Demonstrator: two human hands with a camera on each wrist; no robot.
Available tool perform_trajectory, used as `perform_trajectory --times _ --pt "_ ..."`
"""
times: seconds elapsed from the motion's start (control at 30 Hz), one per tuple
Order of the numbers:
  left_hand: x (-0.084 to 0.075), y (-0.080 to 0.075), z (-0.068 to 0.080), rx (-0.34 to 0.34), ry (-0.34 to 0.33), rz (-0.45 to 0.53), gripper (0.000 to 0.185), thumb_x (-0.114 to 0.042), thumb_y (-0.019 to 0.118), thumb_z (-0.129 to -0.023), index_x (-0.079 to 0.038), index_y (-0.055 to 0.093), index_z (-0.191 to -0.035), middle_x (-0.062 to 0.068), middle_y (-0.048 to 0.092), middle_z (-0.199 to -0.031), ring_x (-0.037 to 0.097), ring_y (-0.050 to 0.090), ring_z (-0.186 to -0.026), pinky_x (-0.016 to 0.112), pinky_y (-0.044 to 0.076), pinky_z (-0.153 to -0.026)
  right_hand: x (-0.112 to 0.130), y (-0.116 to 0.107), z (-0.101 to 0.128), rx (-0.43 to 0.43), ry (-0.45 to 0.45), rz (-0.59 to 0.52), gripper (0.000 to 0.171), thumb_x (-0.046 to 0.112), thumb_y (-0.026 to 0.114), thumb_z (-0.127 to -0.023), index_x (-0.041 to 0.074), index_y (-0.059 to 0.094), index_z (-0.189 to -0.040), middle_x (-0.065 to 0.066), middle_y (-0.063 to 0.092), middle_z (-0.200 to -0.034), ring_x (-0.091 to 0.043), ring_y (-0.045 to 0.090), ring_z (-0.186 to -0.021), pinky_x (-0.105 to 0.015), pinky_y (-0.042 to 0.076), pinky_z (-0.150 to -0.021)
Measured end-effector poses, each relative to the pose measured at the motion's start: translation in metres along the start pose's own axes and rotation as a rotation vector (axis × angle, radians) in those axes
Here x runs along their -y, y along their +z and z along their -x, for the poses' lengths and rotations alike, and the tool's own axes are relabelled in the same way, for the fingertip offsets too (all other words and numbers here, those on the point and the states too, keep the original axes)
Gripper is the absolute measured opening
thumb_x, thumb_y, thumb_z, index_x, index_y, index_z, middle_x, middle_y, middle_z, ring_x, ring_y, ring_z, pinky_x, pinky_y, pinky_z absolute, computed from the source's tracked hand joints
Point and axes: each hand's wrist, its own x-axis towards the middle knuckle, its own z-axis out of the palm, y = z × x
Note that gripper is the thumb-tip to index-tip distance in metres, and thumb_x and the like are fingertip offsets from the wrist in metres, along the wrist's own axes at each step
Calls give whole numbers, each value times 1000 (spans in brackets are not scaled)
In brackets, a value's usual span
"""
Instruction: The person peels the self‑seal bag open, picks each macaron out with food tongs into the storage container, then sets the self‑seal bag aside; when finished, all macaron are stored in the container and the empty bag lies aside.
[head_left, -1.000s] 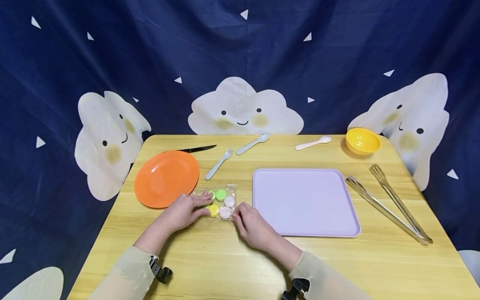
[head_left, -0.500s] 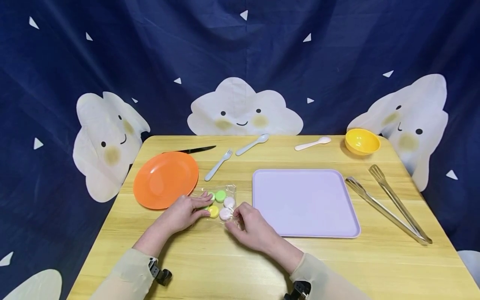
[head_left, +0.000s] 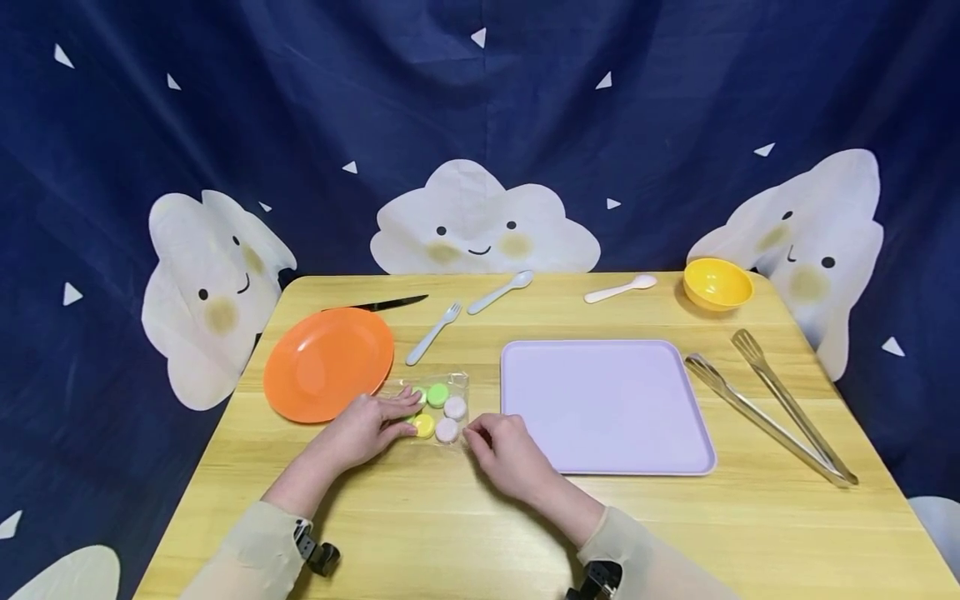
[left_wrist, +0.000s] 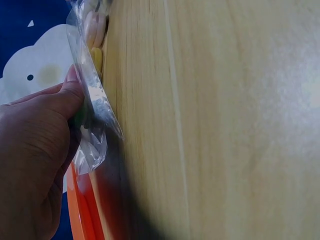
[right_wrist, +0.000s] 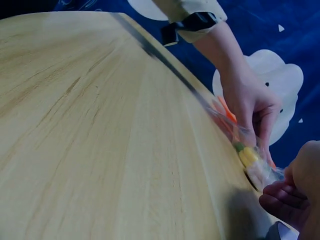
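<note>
Behind the wooden table (head_left: 450,533), a dark blue curtain (head_left: 525,108) with smiling clouds hangs across my whole view. Starting from the left, an orange plate (head_left: 326,367) lies on the table, and a black knife (head_left: 393,302) rests behind it, the handle end partly hidden at the rim.

My left hand (head_left: 365,429) comes in just beside the plate. Its fingers reach out nearly straight over a clear bag (head_left: 459,383), pressing it, with the thumb set well apart from them at the bag's near side. The bag lies on the table between my two hands, its left part hidden under my fingers. Inside I see round pieces: a bright green one (head_left: 437,395), a yellow one (head_left: 424,426) near my thumb, and two pale ones (head_left: 454,407) at the right. A grey-blue fork (head_left: 433,335) lies beyond the bag, with a grey-blue spoon (head_left: 501,292) farther back.

My right hand (head_left: 510,454) has its fingers curled in, thumb and forefinger nearly closed, pinching the bag's right edge. Beside it, a lilac tray (head_left: 607,400) lies flat. Behind the tray is a pale pink spoon (head_left: 621,289), then a yellow bowl (head_left: 716,302), upright near the back corner. Metal tongs (head_left: 797,408) lie spread at the far right.
</note>
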Motion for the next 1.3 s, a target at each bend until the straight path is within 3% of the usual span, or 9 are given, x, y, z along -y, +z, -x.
perform_trajectory --times 0.17,0.4,0.57,0.7,1.07,1.3 --pt "1 1 0 -13 9 3 48 -30 82 -94 -13 71 -138 1 62 -143 21 58 -134 48 48 -111 -2 -5 2 -37 62 -53 10 4 72 -98 4 77 -89 4 71 -76 -2 61 -66 -22 57 -62" --pt "1 2 1 -22 23 7 47 -28 83 -93 -12 72 -136 1 63 -142 21 59 -133 46 49 -110 0 -1 -4 6 32 -78 6 5 77 -91 4 72 -89 3 66 -75 -6 60 -65 -20 56 -58" --pt "0 2 1 -23 23 6 47 -27 83 -93 -12 71 -137 1 63 -142 22 59 -133 46 49 -110 -1 4 -9 12 -19 23 11 10 81 -92 6 71 -88 1 64 -76 -8 58 -66 -19 51 -58" --pt "0 2 1 -21 24 6 47 -26 83 -93 -12 72 -136 1 63 -142 21 59 -133 45 49 -110 0 2 -11 1 -8 62 12 6 78 -94 10 74 -84 5 67 -74 -3 58 -65 -19 52 -59" --pt "0 1 1 -14 12 12 48 -29 83 -94 -13 71 -137 1 62 -143 21 58 -134 47 47 -112 -5 -12 -8 -88 102 -17 13 4 78 -93 9 76 -81 9 66 -68 -1 57 -58 -22 54 -56" --pt "1 1 1 -9 9 24 46 -29 82 -95 -14 71 -137 1 62 -143 21 58 -134 46 47 -112 -5 -9 -15 -46 86 -75 10 7 83 -87 3 74 -85 6 65 -70 -2 59 -60 -22 56 -57"
